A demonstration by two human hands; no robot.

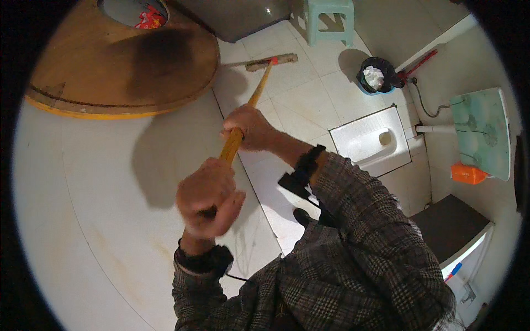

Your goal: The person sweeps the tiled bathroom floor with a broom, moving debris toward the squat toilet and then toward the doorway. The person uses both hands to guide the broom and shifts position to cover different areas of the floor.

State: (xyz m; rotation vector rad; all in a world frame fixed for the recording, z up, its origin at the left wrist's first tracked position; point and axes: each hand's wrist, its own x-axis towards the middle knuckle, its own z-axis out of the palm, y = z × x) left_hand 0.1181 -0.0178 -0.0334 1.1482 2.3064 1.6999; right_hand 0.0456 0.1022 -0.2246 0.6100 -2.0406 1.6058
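So we had both hands on one long-handled floor tool, left hand clamped around the near end of its yellow pole and right hand wrapped on farther along, with a short bare stretch of handle between them. From there it ran out ahead of the hands to a flat, wide head with a red joint, which looked like it sat down on the tiled floor. Our guess on handling: light enough overall, but with the head so far out it'd feel front-heavy if lifted. The pole looked stiff and not at all fragile, maybe a bit slick if it got wet, though we couldn't tell whether it was. That spread grip seemed about right to us: one hand at the end to steer, the other lower to press, and a wider gap if we'd wanted more leverage. Off to the right of the hands was a squat toilet, with a black-lined bin beyond it holding white crumpled stuff, and a pale green stool stood past the tool's head, also a bit right.
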